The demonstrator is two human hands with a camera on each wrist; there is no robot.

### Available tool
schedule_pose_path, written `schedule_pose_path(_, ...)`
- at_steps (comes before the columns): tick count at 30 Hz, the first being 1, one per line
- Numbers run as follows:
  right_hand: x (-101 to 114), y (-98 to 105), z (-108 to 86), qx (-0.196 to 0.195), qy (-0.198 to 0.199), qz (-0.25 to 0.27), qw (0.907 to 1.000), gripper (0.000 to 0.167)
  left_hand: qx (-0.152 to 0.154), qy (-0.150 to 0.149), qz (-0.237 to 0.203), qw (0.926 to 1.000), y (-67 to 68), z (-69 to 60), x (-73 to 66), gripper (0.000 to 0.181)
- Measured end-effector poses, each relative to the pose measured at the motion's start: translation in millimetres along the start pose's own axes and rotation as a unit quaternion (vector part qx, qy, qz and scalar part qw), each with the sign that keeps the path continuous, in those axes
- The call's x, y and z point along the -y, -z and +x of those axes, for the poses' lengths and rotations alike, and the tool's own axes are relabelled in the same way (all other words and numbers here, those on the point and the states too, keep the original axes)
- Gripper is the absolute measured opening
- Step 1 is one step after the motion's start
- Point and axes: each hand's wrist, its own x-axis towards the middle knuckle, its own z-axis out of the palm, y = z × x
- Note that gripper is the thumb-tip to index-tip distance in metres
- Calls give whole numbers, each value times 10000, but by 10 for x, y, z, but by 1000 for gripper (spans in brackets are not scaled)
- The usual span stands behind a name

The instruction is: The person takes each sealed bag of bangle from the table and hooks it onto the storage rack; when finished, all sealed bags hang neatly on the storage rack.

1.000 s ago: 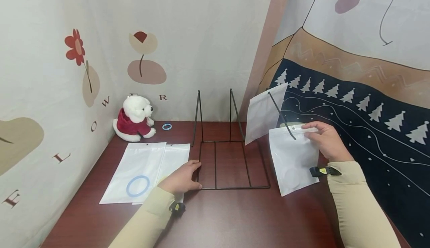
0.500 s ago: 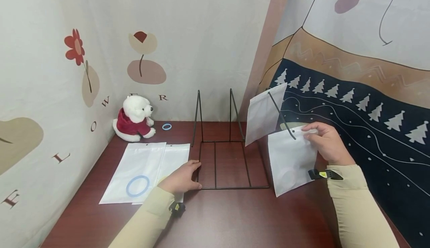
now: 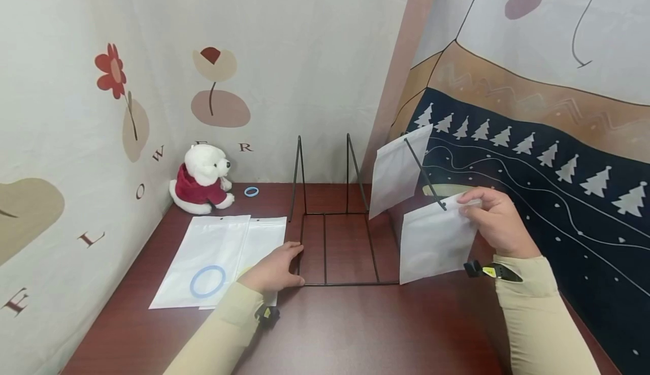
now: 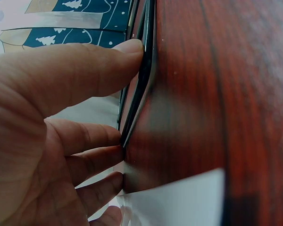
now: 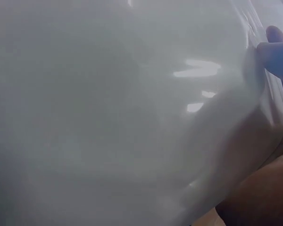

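Observation:
My right hand pinches the top right corner of a white zip bag. The bag's punched top edge meets the tip of a slanting rod of the black wire rack; whether the rod passes through the hole is hard to tell. In the right wrist view the bag's glossy film fills most of the picture. Farther back on that rod hangs another white bag. My left hand holds the rack's front left base corner, thumb and fingertips against the wire.
Two overlapping white bags lie left of the rack, the upper one showing a blue ring. Behind them are a plush bear in red and a small blue ring. Printed cloth borders the right side.
My right hand has turned slightly, and the bag it pinches has swung left and tilted, its lower left corner now over the rack's front right corner. The left hand stays put.

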Motion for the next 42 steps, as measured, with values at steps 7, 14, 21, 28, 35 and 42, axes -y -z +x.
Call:
schedule_pose_path(7, 121, -31, -50, 67, 417, 743, 9963, 22, -8, -9, 7, 10000, 6, 8, 11, 86)
schedule_pose_path(14, 160, -40, -80, 486, 979, 1857, 9765, 38, -16, 4, 4, 10000, 17, -3, -5, 85)
schedule_pose_path(21, 172, -54, -75, 861, 1378, 2625, 9512, 45, -17, 4, -37, 10000, 19, -21, -21, 85)
schedule_pose_path(28, 137, -98, -55, 1085, 1743, 3391, 9181, 46, -13, 21, -51, 10000, 9, -23, -15, 85)
schedule_pose_path(35, 164, -133, -51, 1143, 1707, 3244, 9233, 47, -34, -6, -12, 10000, 8, -14, -5, 86)
schedule_pose_path(42, 185, -139, -45, 1289, 1882, 3167, 9207, 47, -30, -39, 23, 10000, 6, 1, 12, 86)
